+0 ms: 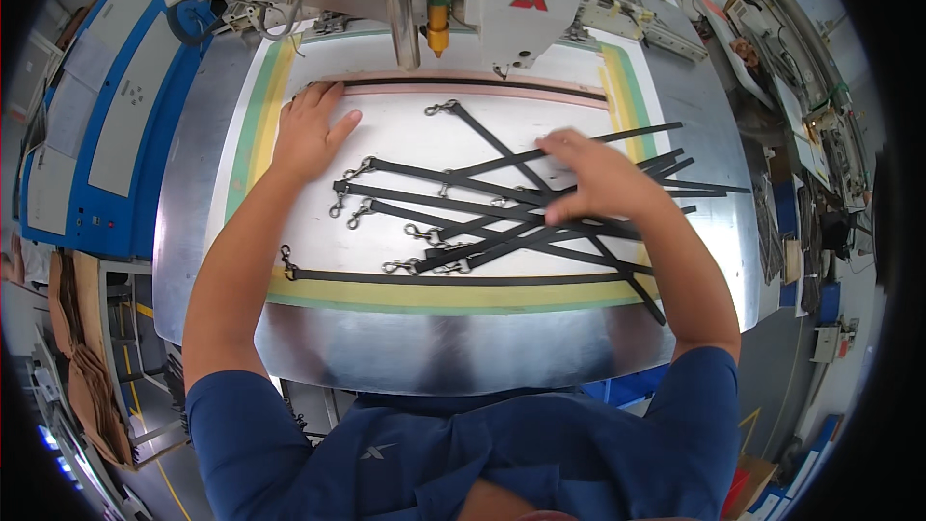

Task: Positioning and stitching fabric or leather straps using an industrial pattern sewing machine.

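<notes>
Several black straps with silver metal snap hooks lie crossed in a loose pile on a white work surface. Over the right part of the pile is my right hand, slightly blurred, its thumb and fingers spread with nothing seen gripped. My left hand rests flat, thumb apart, its fingertips at the left end of a dark strap lying along a pink guide strip. Apart from the pile, a single strap with a snap hook runs along the near yellow band.
Above the far edge hang a machine's white head, a metal rod and a yellow pointed nozzle. The shiny metal table surrounds the white surface. A blue cabinet stands at left; cluttered equipment lines the right.
</notes>
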{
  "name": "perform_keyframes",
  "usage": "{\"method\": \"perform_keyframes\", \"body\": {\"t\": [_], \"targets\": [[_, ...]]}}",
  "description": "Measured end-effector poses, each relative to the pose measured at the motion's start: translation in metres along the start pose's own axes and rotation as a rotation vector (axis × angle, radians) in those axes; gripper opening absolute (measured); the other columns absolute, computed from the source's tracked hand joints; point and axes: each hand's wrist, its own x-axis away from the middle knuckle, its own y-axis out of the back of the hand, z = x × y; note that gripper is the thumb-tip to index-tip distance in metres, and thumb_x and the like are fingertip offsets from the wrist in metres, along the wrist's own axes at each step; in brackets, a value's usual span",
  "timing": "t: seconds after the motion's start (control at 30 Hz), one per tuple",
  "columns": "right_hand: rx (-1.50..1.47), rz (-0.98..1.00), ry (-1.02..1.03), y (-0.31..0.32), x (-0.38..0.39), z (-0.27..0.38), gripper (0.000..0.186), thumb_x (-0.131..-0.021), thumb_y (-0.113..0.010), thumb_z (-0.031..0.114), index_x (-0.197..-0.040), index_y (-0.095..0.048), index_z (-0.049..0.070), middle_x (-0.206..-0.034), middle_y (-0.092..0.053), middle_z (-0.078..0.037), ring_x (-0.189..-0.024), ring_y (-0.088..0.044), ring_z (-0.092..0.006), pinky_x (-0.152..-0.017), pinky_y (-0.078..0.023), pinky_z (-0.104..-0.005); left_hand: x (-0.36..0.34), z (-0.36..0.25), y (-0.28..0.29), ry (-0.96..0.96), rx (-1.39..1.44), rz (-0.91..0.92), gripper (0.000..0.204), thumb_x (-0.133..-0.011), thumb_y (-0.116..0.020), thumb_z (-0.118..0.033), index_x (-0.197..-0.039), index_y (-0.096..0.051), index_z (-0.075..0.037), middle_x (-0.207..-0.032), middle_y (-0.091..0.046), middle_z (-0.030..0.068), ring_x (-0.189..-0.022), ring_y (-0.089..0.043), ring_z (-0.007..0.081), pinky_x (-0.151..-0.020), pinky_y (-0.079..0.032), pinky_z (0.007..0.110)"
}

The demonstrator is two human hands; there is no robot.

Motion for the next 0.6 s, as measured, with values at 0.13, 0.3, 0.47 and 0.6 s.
{"method": "perform_keyframes", "body": {"t": [0.13, 0.3, 0.47, 0.6], "targets": [[0.108, 0.136, -0.037, -0.022, 0.026, 0.043, 0.12, -0.066, -0.092, 0.058, -0.16, -0.04, 0.004, -0.157, -0.048, -0.018, -0.127, -0.062, -0.042, -0.103, -0.053, -0.0476, -0.001, 0.003, -0.006, 0.014, 0.079, 0.013, 0.064, -0.104, -0.057, -0.054, -0.146, -0.061, -0.006, -0.152, -0.055, 0.0159, -0.144, -0.047, 0.0352, -0.119, -0.033, 0.051], [0.127, -0.019, -0.254, -0.038, 0.025, 0.041, 0.103, -0.076, -0.09, 0.045, -0.16, -0.043, 0.008, -0.144, -0.056, -0.014, -0.116, -0.066, -0.0384, -0.095, -0.055, -0.0462, -0.009, -0.002, -0.009, 0.035, 0.099, 0.036, 0.063, -0.102, -0.06, -0.052, -0.145, -0.061, -0.005, -0.151, -0.056, 0.0156, -0.144, -0.048, 0.0342, -0.118, -0.035, 0.05], [0.048, -0.117, -0.115, -0.046, -0.006, 0.033, 0.064, -0.079, -0.087, 0.026, -0.136, -0.065, 0.009, -0.121, -0.066, -0.01, -0.101, -0.07, -0.0345, -0.087, -0.056, -0.0432, -0.03, 0.015, -0.004, -0.116, 0.119, 0.168, 0.058, -0.101, -0.063, -0.046, -0.142, -0.063, -0.005, -0.144, -0.062, 0.0158, -0.137, -0.053, 0.0351, -0.114, -0.041, 0.047], [0.009, -0.051, -0.074, -0.049, -0.034, 0.032, 0.062, -0.079, -0.087, 0.024, -0.136, -0.066, 0.01, -0.12, -0.066, -0.009, -0.101, -0.069, -0.035, -0.087, -0.056, -0.0428, -0.039, 0.021, -0.018, -0.224, 0.256, 0.158, 0.051, -0.101, -0.065, -0.04, -0.138, -0.065, -0.005, -0.141, -0.065, 0.0171, -0.132, -0.058, 0.0377, -0.113, -0.044, 0.046]]}}
